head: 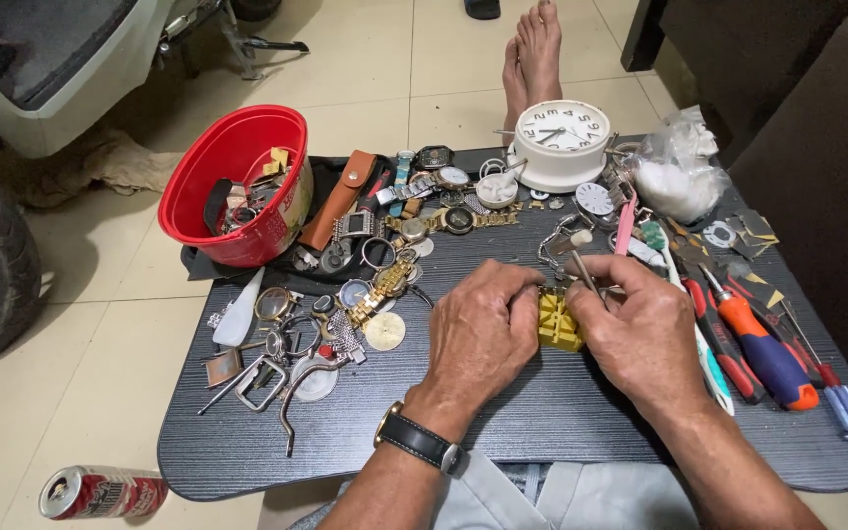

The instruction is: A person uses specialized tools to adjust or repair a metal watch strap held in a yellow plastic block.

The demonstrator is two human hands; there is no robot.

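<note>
My left hand (483,334) grips a small yellow plastic block (558,322) on the dark tabletop (542,422); a black-strapped wristwatch (419,442) sits on that wrist. My right hand (640,329) pinches a thin metal tool with a pale handle tip (581,257), its point down at the yellow block. A metal watch bracelet (550,243) lies just beyond the block. Whether the bracelet sits in the block is hidden by my fingers.
A red bucket (238,182) of parts stands at the back left, a white alarm clock (561,142) at the back. Several watches, cases and straps (385,280) clutter the left half. Screwdrivers (763,348) lie to the right, with a plastic bag (679,167) behind them. A can (100,491) lies on the floor.
</note>
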